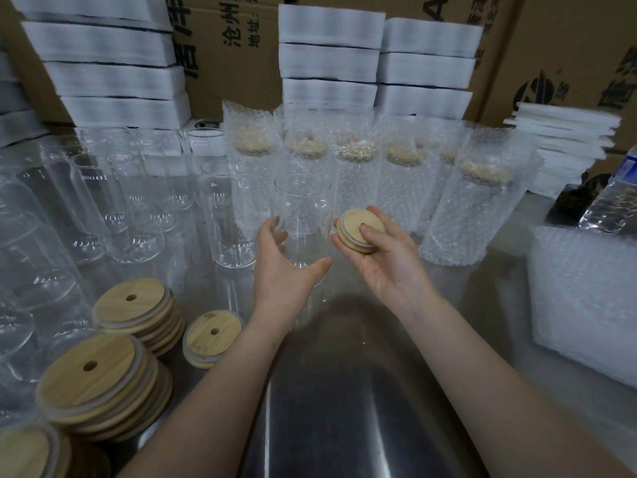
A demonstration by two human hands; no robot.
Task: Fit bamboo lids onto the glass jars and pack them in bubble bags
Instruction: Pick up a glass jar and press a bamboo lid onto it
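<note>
An open, empty glass jar (303,208) stands upright at the middle of the steel table. My left hand (286,267) curls round its lower part, thumb in front and fingers at its left side. Just right of the jar, my right hand (386,267) holds a round bamboo lid (355,224) with a white seal ring, thumb pressed on top of it. The lid is tilted and sits below the jar's rim, apart from the mouth. Several lidded jars in bubble bags (475,208) stand in rows behind.
Several empty glass jars (113,201) crowd the left side. Stacks of bamboo lids (103,384) and one loose lid (213,336) lie at the near left. A pile of bubble bags (586,305) and a water bottle (613,198) sit right. Foam sheets (331,50) and cartons stand behind.
</note>
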